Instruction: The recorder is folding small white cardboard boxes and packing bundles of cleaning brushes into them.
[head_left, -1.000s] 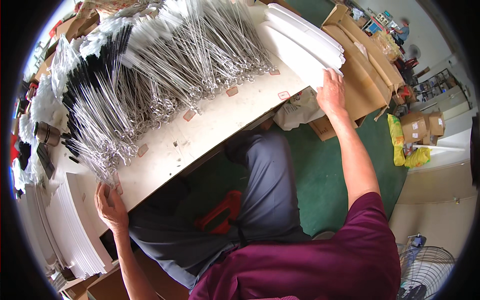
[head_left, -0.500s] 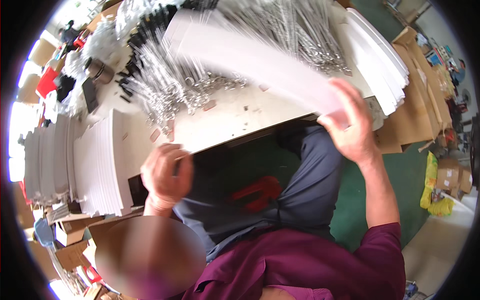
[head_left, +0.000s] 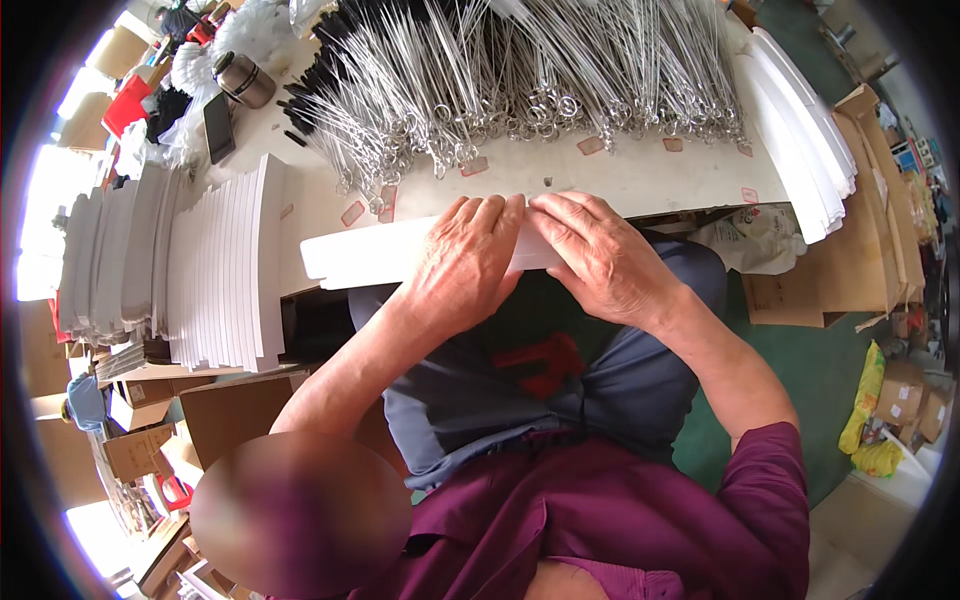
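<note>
A long, narrow white cardboard box (head_left: 365,252) lies along the front edge of the table, and it looks flat. My left hand (head_left: 463,262) closes over its middle, fingers together on top and thumb below the near edge. My right hand (head_left: 612,262) grips it close to the right end, fingertips almost meeting those of the left. Both hands hide much of the box. Beyond them, a wide heap of thin metal skewers (head_left: 520,85) lies with ring-shaped ends toward me.
White boxes (head_left: 225,265) stand in a packed row at left; more flat white cardboard (head_left: 795,140) is stacked at right. A metal flask (head_left: 243,80) and a phone (head_left: 218,128) sit back left. A brown carton (head_left: 845,230) stands beyond the table's right end. Small red-edged slips (head_left: 352,213) dot the tabletop.
The white box has swung down from over the skewers to the table's front edge. My left hand, empty before, has come in from the left and holds it too.
</note>
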